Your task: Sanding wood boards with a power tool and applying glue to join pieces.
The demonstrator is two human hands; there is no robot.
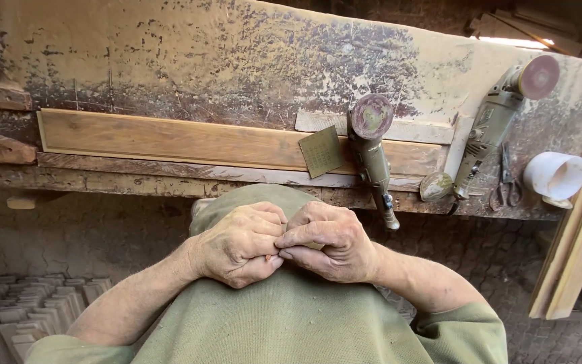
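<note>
Olive-green cloth of the person's shirt (291,323) fills the near view, and just above it the left hand (237,244) and right hand (331,241) meet fingertip to fingertip, both curled and pinching a tiny object too small to identify between them. Beyond, on the dusty workbench (170,54), a long wooden board (170,140) lies flat with a square of sandpaper (321,152) and an angle grinder (370,152) on it; farther right sit a second grinder (500,114), scissors (506,182) and a white tape roll (555,175).
</note>
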